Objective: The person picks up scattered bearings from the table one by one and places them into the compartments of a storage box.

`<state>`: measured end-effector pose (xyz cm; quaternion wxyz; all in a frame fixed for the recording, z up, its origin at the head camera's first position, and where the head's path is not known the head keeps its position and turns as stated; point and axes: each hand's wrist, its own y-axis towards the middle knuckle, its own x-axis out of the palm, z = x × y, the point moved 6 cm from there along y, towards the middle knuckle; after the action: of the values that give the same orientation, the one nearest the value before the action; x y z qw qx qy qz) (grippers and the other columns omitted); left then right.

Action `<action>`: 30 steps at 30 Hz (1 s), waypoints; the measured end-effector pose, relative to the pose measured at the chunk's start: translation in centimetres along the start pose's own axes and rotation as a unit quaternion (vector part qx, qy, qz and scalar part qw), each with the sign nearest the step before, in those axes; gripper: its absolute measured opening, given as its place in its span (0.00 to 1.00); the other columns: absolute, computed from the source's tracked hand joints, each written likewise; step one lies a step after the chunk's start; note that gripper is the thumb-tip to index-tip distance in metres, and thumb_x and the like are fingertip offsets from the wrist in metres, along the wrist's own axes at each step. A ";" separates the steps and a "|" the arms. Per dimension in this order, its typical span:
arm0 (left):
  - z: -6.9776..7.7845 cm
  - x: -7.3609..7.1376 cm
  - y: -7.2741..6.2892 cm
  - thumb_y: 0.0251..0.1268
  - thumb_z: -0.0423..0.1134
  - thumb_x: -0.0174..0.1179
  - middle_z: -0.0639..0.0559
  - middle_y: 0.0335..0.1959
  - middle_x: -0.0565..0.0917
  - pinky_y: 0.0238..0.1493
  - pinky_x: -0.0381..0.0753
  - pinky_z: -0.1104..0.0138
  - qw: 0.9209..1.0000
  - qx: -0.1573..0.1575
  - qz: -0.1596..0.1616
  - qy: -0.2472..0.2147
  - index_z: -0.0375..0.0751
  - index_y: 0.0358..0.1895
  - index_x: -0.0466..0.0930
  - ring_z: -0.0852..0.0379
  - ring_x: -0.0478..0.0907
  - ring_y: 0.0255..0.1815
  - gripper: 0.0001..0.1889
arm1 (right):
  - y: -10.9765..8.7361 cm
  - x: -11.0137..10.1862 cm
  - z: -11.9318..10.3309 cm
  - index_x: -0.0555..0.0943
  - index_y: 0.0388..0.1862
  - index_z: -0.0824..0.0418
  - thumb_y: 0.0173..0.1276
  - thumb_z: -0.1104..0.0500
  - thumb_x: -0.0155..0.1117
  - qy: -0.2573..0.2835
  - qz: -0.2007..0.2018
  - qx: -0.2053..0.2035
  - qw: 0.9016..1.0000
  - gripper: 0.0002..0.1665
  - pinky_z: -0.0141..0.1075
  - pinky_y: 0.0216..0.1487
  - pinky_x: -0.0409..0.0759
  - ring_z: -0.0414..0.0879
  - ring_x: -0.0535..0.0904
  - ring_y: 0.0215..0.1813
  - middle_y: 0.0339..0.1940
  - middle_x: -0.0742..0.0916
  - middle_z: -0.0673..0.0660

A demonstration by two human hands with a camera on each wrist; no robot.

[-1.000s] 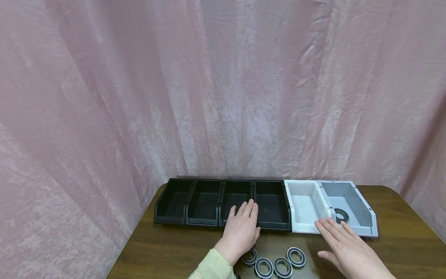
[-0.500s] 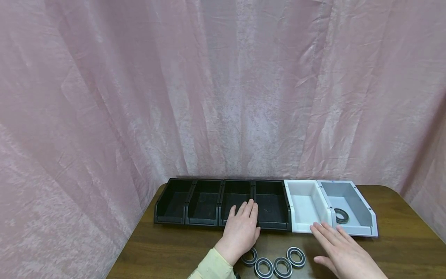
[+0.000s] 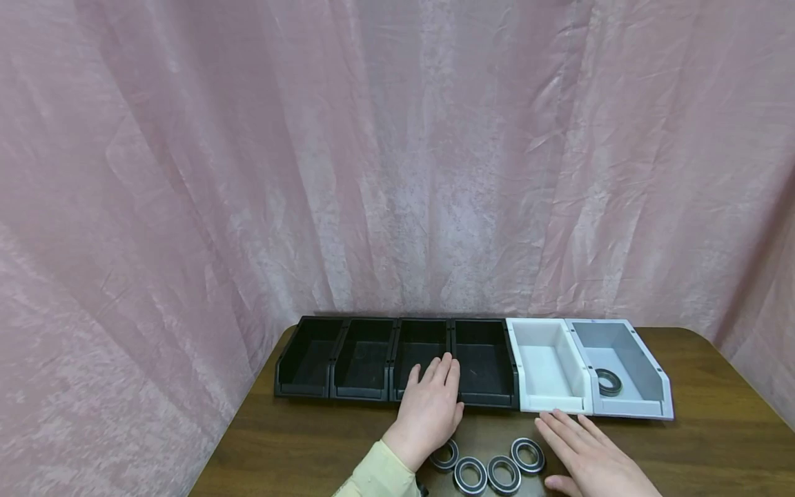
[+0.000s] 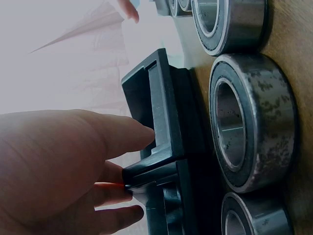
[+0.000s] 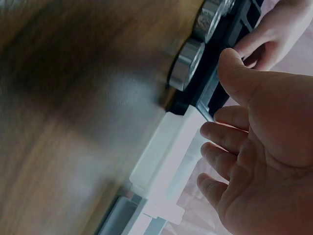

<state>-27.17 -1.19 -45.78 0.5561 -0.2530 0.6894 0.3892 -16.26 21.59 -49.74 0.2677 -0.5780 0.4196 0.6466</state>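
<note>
Bearings [image 3: 491, 476], four metal rings with dark faces, lie flat on the wooden table [image 3: 298, 449] in a shallow curve near its front, each just beside the next. The leftmost is partly covered by the left wrist; in the left wrist view, the nearest one has dark specks on its outer rim. A fifth bearing [image 3: 611, 392] lies inside the light grey bin [image 3: 633, 408] at the right end of the row, toward the front and close to its left wall. Left of that bin stand a white bin [image 3: 546, 373] and four black bins [image 3: 362, 393], all side by side.

The left hand [image 3: 428, 414] has its fingers loosely extended over the front of the third and fourth black bins, near their shared divider, and grasps nothing; whether the fingertips touch the bins cannot be told. The right hand [image 3: 590, 459], fingers nearly straight and thumb apart, is in front of the white bin, just right of the rightmost table bearing, its palm bare. A pale yellow sleeve [image 3: 381, 476] covers the left forearm. A pink curtain [image 3: 397, 159] hangs behind.
</note>
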 end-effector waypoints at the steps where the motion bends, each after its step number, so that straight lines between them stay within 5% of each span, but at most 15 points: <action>1: 0.0 0.0 0.0 0.75 0.53 0.72 0.42 0.81 0.75 0.76 0.75 0.42 1.000 0.000 0.000 0.000 0.38 0.80 0.74 0.46 0.75 0.79 0.38 | 0.1 0.2 0.0 0.78 0.76 0.67 0.75 0.30 0.68 0.014 -0.015 0.005 1.000 0.49 0.21 0.73 0.13 0.66 0.78 0.73 0.74 0.84 0.65; 4: 0.0 0.0 0.0 0.75 0.53 0.72 0.42 0.81 0.75 0.76 0.75 0.42 1.000 0.000 0.000 0.001 0.39 0.80 0.74 0.46 0.75 0.79 0.38 | 0.3 0.8 0.1 0.75 0.80 0.67 0.75 0.26 0.64 0.079 -0.070 0.037 0.994 0.54 0.18 0.69 0.13 0.69 0.73 0.78 0.77 0.81 0.66; 5: 0.0 0.0 0.0 0.75 0.53 0.72 0.42 0.81 0.75 0.76 0.75 0.42 1.000 0.000 0.000 0.000 0.38 0.80 0.74 0.46 0.75 0.79 0.38 | 0.3 1.0 0.1 0.74 0.81 0.67 0.76 0.25 0.62 0.093 -0.089 0.049 0.990 0.55 0.22 0.76 0.18 0.69 0.72 0.79 0.79 0.79 0.66; 8: 0.0 -0.1 0.0 0.75 0.53 0.72 0.42 0.81 0.75 0.76 0.75 0.41 1.000 0.002 0.002 -0.001 0.38 0.80 0.74 0.46 0.75 0.79 0.37 | 0.5 1.4 0.1 0.73 0.82 0.65 0.75 0.22 0.59 0.114 -0.120 0.068 0.984 0.57 0.47 0.90 0.44 0.70 0.69 0.81 0.80 0.78 0.65; 11: 0.0 -0.2 0.0 0.75 0.53 0.72 0.41 0.81 0.75 0.75 0.75 0.41 1.000 0.003 0.007 -0.003 0.38 0.80 0.75 0.46 0.76 0.79 0.37 | 0.6 1.7 -0.1 0.73 0.83 0.64 0.75 0.21 0.58 0.108 -0.139 0.071 0.982 0.57 0.70 0.77 0.66 0.69 0.69 0.81 0.81 0.78 0.64; 15: 0.0 -0.2 0.0 0.75 0.53 0.72 0.41 0.80 0.76 0.75 0.75 0.41 1.000 0.004 0.012 -0.002 0.38 0.80 0.75 0.45 0.76 0.78 0.37 | 0.6 2.3 -0.1 0.73 0.83 0.64 0.76 0.22 0.58 0.116 -0.155 0.071 0.978 0.56 0.71 0.78 0.65 0.69 0.69 0.82 0.81 0.78 0.64; 22: 0.0 -0.1 0.0 0.75 0.54 0.72 0.41 0.80 0.76 0.75 0.76 0.42 1.000 0.005 0.011 0.005 0.38 0.80 0.75 0.46 0.76 0.78 0.37 | 0.6 3.0 -0.4 0.76 0.80 0.65 0.79 0.24 0.56 0.075 -0.143 0.040 0.986 0.53 0.66 0.74 0.72 0.66 0.75 0.78 0.77 0.81 0.65; 30: 0.0 0.0 0.0 0.75 0.54 0.72 0.41 0.80 0.76 0.75 0.76 0.42 1.000 0.007 0.009 0.003 0.38 0.80 0.75 0.45 0.77 0.78 0.38 | 0.9 3.2 -0.5 0.74 0.81 0.65 0.77 0.22 0.56 0.087 -0.165 0.058 0.981 0.55 0.68 0.76 0.70 0.66 0.75 0.78 0.77 0.81 0.64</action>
<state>-27.19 -1.14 -45.77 0.5521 -0.2445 0.6959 0.3887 -17.36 20.23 -52.61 0.3666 -0.6768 0.3767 0.5154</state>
